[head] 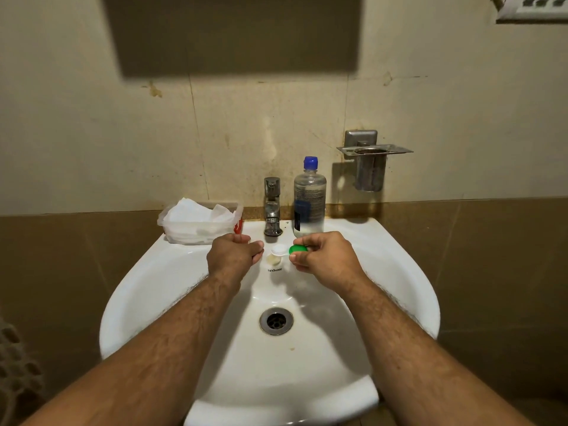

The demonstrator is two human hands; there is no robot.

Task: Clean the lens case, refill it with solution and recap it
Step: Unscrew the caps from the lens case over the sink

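Over a white sink (147, 290), the right hand (322, 259) pinches the green cap (297, 249) of a lens case (276, 255) between thumb and fingers. Just left of that grip, the case's white side lies on the ledge. The left hand (232, 256), beyond the case, curls loosely, holding nothing visible. A solution bottle (309, 198) stands behind the grip, beside the tap (272, 207).

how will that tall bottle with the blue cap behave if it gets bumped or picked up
The bottle stands tall and narrow on the sink ledge, so a knock would probably tip it. It looks mostly empty, liquid only near the base, so likely light. Its smooth clear plastic may be slippery in wet fingers.
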